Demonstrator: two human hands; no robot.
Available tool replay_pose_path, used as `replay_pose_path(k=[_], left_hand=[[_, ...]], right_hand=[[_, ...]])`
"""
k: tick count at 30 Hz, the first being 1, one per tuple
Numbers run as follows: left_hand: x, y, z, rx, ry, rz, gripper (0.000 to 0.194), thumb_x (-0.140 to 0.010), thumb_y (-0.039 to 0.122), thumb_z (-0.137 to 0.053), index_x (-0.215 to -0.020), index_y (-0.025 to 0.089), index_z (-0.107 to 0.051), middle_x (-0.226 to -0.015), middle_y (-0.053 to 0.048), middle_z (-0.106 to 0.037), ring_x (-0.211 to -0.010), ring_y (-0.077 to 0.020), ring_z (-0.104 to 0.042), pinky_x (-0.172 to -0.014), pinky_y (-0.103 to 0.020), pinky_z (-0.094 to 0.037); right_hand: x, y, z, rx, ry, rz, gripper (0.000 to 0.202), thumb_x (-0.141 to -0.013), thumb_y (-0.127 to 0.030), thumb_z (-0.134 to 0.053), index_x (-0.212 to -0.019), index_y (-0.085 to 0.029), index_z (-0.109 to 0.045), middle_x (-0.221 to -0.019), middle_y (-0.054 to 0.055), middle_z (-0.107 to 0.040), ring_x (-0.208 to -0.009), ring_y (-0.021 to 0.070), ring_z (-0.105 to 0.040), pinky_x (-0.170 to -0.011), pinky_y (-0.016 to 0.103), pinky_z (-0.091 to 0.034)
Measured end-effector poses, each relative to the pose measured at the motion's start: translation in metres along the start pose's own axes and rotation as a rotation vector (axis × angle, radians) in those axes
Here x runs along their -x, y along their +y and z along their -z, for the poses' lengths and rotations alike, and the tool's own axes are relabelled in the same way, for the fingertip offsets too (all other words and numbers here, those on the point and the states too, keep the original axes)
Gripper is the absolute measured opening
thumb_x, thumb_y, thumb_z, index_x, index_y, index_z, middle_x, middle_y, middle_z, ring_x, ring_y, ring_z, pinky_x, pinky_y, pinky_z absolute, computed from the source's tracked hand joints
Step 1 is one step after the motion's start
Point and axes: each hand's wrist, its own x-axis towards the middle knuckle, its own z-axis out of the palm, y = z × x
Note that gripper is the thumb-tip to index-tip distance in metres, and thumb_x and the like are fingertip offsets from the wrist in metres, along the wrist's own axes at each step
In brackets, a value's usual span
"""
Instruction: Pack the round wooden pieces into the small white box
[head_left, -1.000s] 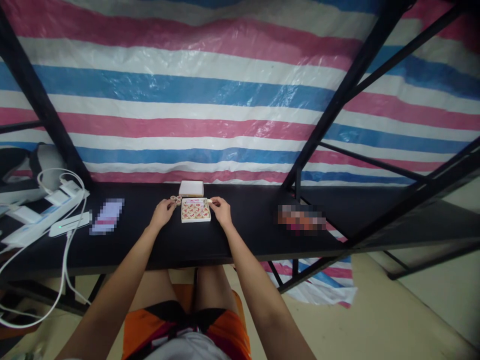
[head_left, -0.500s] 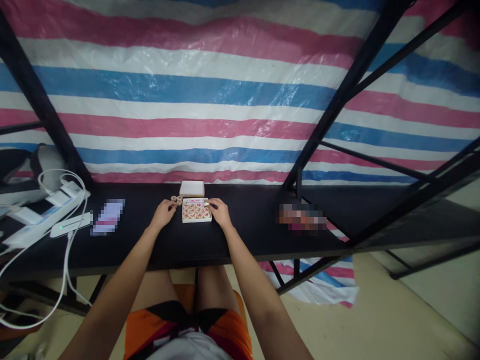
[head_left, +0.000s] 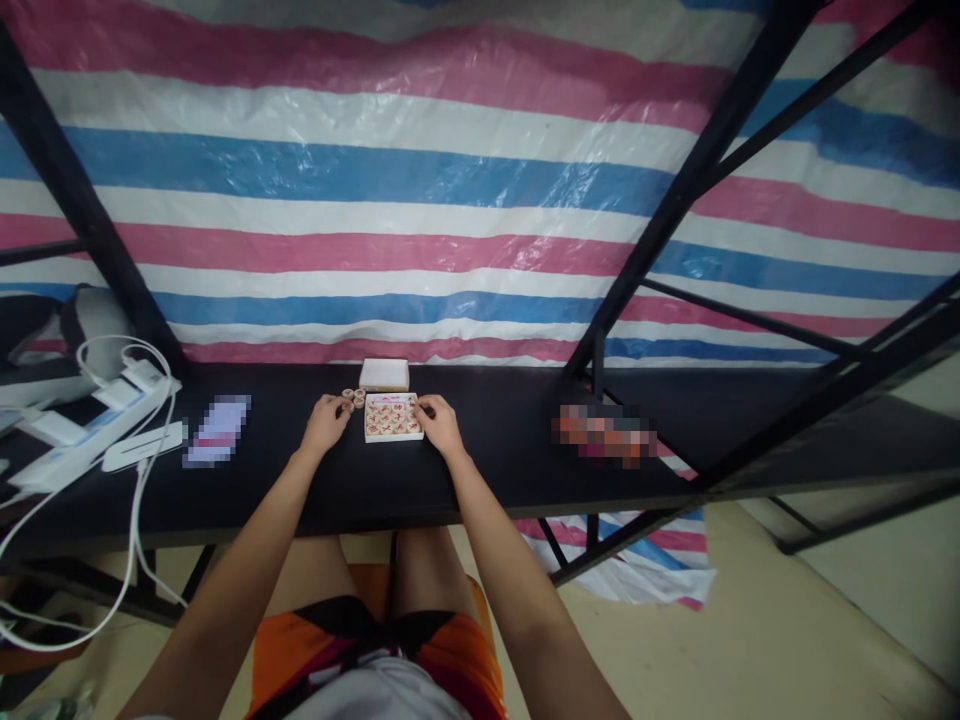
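A small white box on the black table holds rows of round wooden Chinese chess pieces with red characters. At the box's top right corner, my right hand has its fingers closed around a piece at the end of the upper row. Just left of the box lies a little group of loose wooden pieces. My left hand pinches one of these at its fingertips, and its fingers partly hide that piece. Behind the box rests a white box lid.
To the left are a blurred phone-like object, a white device and a power strip with looping white cables. A blurred orange item lies on the right. Black metal posts and striped plastic sheeting stand behind the table.
My right hand's piece has gone from tilted at the box's right edge to lying in the corner of the row. My left hand has shifted slightly up against the loose pieces.
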Motion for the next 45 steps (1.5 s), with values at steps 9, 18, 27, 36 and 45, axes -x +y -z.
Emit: replay_pose_path(k=[9,18,27,36,45], left_hand=[[0.006,0.011,0.008,-0.191,-0.079,0.023,0.029,-0.084,0.029,-0.048,-0.105,0.021,-0.066,-0.108,-0.010,-0.062,-0.099,-0.0270,-0.055,-0.087,-0.039,-0.043],[0.007,0.021,0.016,-0.239,-0.113,0.051,0.028,-0.085,0.033,-0.048,-0.104,0.022,-0.064,-0.107,-0.008,-0.063,-0.098,-0.0259,-0.055,-0.084,-0.035,-0.043],[0.007,0.019,0.016,-0.238,-0.098,0.076,0.018,-0.081,0.034,-0.054,-0.089,0.021,-0.063,-0.098,-0.008,-0.063,-0.093,-0.0251,-0.055,-0.078,-0.033,-0.042],[0.006,0.017,0.015,-0.223,-0.101,0.077,0.015,-0.080,0.033,-0.054,-0.086,0.021,-0.062,-0.095,-0.007,-0.064,-0.091,-0.0243,-0.055,-0.076,-0.032,-0.041],[0.006,0.015,0.014,-0.192,-0.084,0.076,0.015,-0.079,0.033,-0.053,-0.084,0.021,-0.062,-0.091,-0.007,-0.064,-0.089,-0.0242,-0.056,-0.075,-0.032,-0.041]], right_hand=[[0.003,0.010,0.001,-0.106,0.086,-0.195,0.026,-0.075,-0.044,-0.059,-0.067,-0.019,-0.061,-0.071,0.001,-0.064,-0.067,0.0153,-0.057,-0.071,0.027,-0.043],[0.003,0.010,0.001,-0.111,0.003,-0.176,0.025,-0.078,-0.042,-0.053,-0.076,-0.021,-0.066,-0.083,0.003,-0.069,-0.078,0.0173,-0.062,-0.078,0.028,-0.045],[0.004,0.007,0.002,-0.092,0.029,-0.198,0.018,-0.076,-0.037,-0.054,-0.073,-0.020,-0.059,-0.073,0.001,-0.065,-0.069,0.0150,-0.058,-0.072,0.026,-0.044],[0.005,0.005,0.004,-0.084,-0.001,-0.231,0.015,-0.073,-0.032,-0.053,-0.069,-0.019,-0.061,-0.069,0.000,-0.065,-0.067,0.0146,-0.058,-0.070,0.025,-0.043],[0.005,0.005,0.003,-0.091,0.009,-0.211,0.009,-0.067,-0.027,-0.057,-0.062,-0.020,-0.061,-0.092,0.004,-0.070,-0.085,0.0191,-0.063,-0.083,0.029,-0.044]])
